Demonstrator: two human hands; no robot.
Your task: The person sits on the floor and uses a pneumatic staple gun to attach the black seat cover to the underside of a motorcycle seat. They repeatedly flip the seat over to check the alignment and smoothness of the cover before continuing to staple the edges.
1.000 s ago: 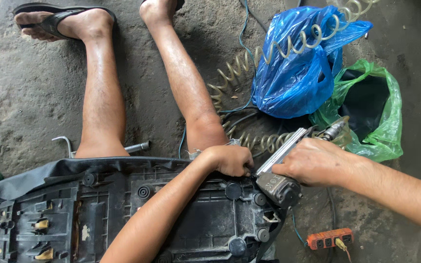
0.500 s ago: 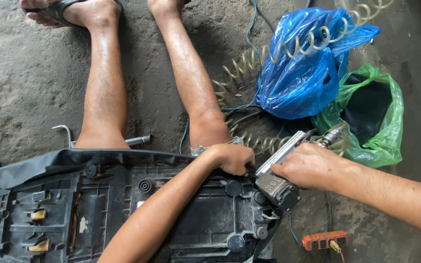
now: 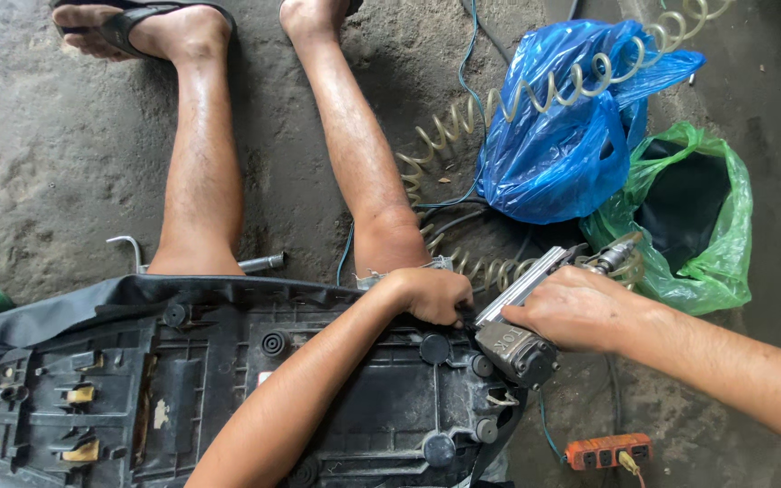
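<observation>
Stapling of black cover onto upturned seat base, both hands at the edge.

Seat base [image 3: 228, 398], black plastic with ribs and rubber studs, lies underside up on the concrete floor [image 3: 38, 154] across the person's lap, with the black cover [image 3: 74, 294] folded over its far edge. Left hand [image 3: 427, 295] is curled, pinching the cover against the rim; right hand [image 3: 576, 312] is wrapped around the staple gun [image 3: 519, 336], whose nose sits just beside the left fingertips. Risk: a shot fired off line could strike those fingers, and slack in the cover could staple in a wrinkle. Orange socket strip [image 3: 609, 449] lies near the right forearm. The coiled air hose [image 3: 535, 99] could snag. Farther off: crumpled green bag [image 3: 725, 235] holding something dark, then knotted blue bag [image 3: 553, 154]. No labels legible.
</observation>
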